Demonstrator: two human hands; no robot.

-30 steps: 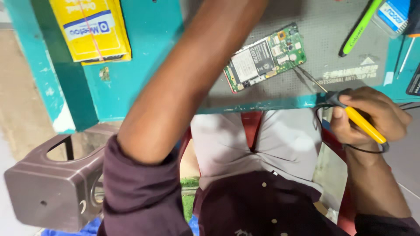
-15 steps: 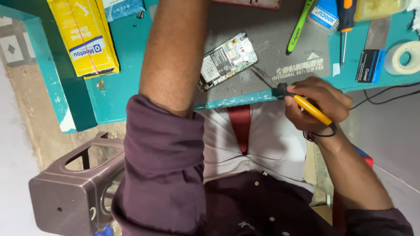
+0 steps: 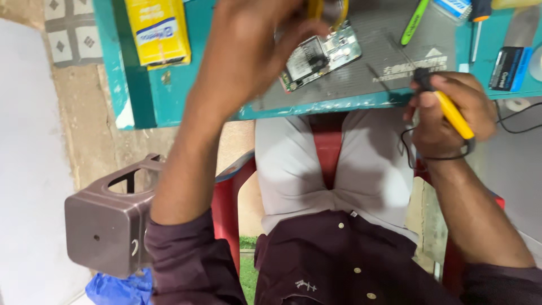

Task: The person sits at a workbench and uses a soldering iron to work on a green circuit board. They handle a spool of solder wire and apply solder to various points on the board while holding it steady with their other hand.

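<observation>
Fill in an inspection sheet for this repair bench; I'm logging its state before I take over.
Surface: teal table with a grey work mat.
Job's things: circuit board on the mat; yellow-handled soldering iron.
Clutter: yellow box, green tool, screwdriver, dark small pack.
Hands: right hand grips the iron; left hand raised over the board, holding something yellow, unclear what.
Cables: black cord running from the iron.
Surroundings: red chair, brown plastic stool, blue bag.
</observation>
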